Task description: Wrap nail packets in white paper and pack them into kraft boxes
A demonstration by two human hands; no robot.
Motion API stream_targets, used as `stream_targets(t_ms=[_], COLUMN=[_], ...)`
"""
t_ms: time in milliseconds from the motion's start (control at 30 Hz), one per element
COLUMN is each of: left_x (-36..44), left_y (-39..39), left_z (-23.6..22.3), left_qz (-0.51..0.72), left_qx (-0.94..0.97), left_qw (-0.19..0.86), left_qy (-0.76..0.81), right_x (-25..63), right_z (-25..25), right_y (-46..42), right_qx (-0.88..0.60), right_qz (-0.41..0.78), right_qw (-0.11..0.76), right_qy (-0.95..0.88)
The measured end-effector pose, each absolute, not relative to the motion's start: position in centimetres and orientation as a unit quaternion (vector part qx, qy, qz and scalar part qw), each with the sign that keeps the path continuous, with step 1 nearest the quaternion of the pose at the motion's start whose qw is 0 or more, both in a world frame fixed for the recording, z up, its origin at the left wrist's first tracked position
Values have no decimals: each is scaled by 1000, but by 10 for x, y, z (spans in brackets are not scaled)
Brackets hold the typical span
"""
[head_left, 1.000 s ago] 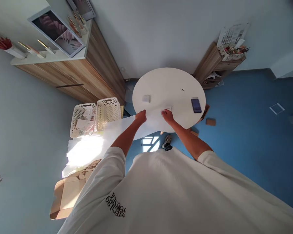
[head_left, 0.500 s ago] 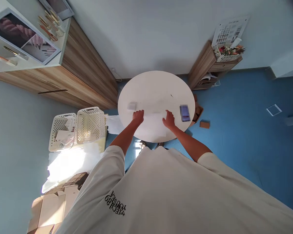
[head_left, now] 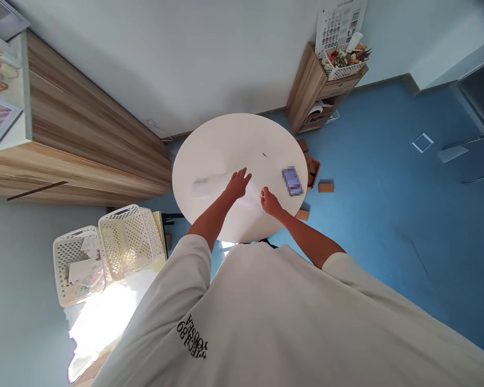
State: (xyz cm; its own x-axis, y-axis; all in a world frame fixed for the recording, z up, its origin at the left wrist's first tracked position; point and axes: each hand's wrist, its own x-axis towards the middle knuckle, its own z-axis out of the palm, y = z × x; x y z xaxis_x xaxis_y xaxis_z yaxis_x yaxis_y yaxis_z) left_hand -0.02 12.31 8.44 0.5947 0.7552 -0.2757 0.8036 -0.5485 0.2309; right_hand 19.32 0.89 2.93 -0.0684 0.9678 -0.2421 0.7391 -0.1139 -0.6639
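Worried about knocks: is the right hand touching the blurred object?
Apart: the head view shows white tabletop between the right hand and the blurred object.

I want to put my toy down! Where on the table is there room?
There's bare top along the far edge of the round white table, behind the white paper. It's crowded near the left hand, the right hand and the blurred rectangular object.

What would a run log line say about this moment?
left hand: over white paper sheet | right hand: at its edge | nearby: pixelated flat object on round white table
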Motion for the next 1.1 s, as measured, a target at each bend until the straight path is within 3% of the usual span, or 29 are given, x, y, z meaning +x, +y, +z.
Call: stream_targets(t_ms=[267, 433, 600, 1100], left_x=[-27, -54, -65, -40], left_y=[125, 108, 85, 53], left_z=[64, 52, 38, -1], left_qz=[-77, -115, -141, -83], left_qx=[836, 808, 791, 779], left_qw=[205, 204, 217, 241], left_qy=[503, 541, 555, 572], right_x=[194, 194, 185, 205], right_z=[18, 17, 21, 12], right_y=[8, 9, 14, -16], right_qx=[-721, -760, -692, -648], right_qz=[359, 297, 185, 247], right_qw=[162, 69, 2, -182], right_qy=[-571, -574, -698, -697])
